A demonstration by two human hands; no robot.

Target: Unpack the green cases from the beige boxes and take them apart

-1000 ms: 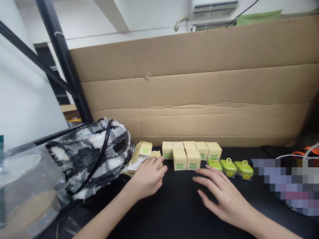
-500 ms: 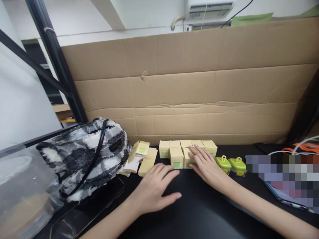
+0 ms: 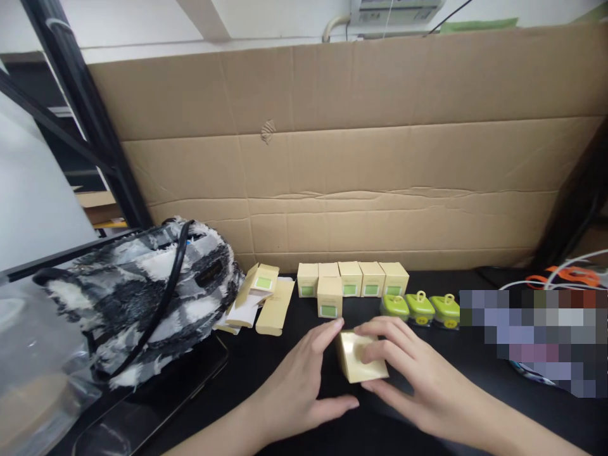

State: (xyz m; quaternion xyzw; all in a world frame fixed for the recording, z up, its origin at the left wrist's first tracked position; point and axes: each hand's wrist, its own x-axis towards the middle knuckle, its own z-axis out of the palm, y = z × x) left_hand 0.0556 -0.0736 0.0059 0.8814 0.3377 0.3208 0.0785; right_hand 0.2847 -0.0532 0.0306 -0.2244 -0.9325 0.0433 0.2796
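Standing along the far edge, a large creased brown cardboard sheet (image 3: pixel 361 177) backs the black bench (image 3: pixel 266 354). At the left lies a shaggy black-and-white fabric bag (image 3: pixel 137 297), and just right of it sits a loose heap of flattened pale yellow cartons (image 3: pixel 263 297). Further right, a row of small pale yellow boxes with green labels (image 3: pixel 354 279) stands near the cardboard, with one more of them just in front. Right of the row sit three small green lidded pots (image 3: pixel 420 308). Near the person, a small pale yellow cardboard box (image 3: pixel 361 365) is tilted between both hands. The left hand (image 3: pixel 297 386) is spread, its fingertips touching the box's left side. The right hand (image 3: pixel 418 373) curls its fingers over the top and right side, gripping the box.
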